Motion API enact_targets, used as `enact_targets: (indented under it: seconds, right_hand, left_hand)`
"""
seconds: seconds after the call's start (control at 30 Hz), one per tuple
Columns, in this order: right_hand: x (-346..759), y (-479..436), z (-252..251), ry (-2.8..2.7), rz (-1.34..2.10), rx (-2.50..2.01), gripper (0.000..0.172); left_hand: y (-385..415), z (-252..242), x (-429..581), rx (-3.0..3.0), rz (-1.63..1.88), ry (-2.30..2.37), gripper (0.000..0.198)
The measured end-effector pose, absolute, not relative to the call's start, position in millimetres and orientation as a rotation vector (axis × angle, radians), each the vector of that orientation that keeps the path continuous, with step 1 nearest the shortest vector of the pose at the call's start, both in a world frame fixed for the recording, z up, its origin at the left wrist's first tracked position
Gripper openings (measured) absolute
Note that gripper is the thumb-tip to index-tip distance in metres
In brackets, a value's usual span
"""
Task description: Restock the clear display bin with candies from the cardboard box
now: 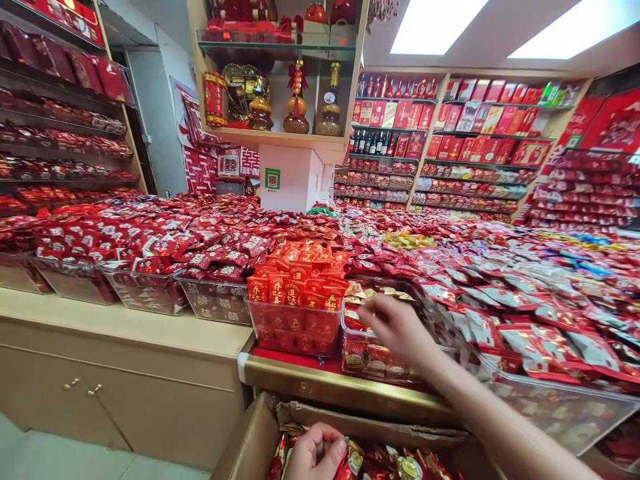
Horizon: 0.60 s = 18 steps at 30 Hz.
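Note:
My right hand reaches forward over a clear plastic bin that holds gold and red wrapped sweets, its fingers curled down into the bin; whether they grip anything is hidden. My left hand is low at the bottom edge, fingers closed on red and gold sweet packets inside a cardboard box. Just left of the right hand stands another clear bin heaped with bright red-orange packets.
A long counter carries several clear bins heaped with red wrapped sweets. A gold-edged ledge fronts it, above beige cabinets. Shelves of red boxes line the walls. A white pillar with a green code sticker stands behind.

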State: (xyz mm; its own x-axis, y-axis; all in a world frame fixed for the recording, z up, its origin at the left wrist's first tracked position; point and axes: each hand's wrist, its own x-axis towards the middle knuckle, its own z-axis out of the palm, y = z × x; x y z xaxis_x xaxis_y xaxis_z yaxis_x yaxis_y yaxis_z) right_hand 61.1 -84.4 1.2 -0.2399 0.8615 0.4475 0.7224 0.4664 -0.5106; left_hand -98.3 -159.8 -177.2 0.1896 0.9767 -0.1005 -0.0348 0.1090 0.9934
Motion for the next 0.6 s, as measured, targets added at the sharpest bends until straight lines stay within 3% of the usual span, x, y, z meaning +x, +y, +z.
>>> enact_targets:
  seconds: [0.1,0.2,0.37,0.6]
  right_hand:
    - [56.2,-153.5,-61.5,-2.044,0.874,-1.334,0.021]
    - [53.9,-186.7,-117.1,-1.861,1.356,-1.214,0.026]
    - [65.7,-190.1,-117.6,-1.456,1.409,-1.08,0.022]
    - [72.4,-188.3,-109.8,-1.18,1.511,-1.009,0.027]
  left_hand:
    - [-161.5,-167.6,-95.5,1.28,1.206,1.15,0.037]
    - [-167.1,-145.5,-88.1,1.426,1.176,1.153,0.029]
    - [-169.2,-114.2,-74.5,1.286,1.222,1.101,0.032]
    - [-170.7,-116.7,-67.8,1.154,1.024,0.948,0.035]
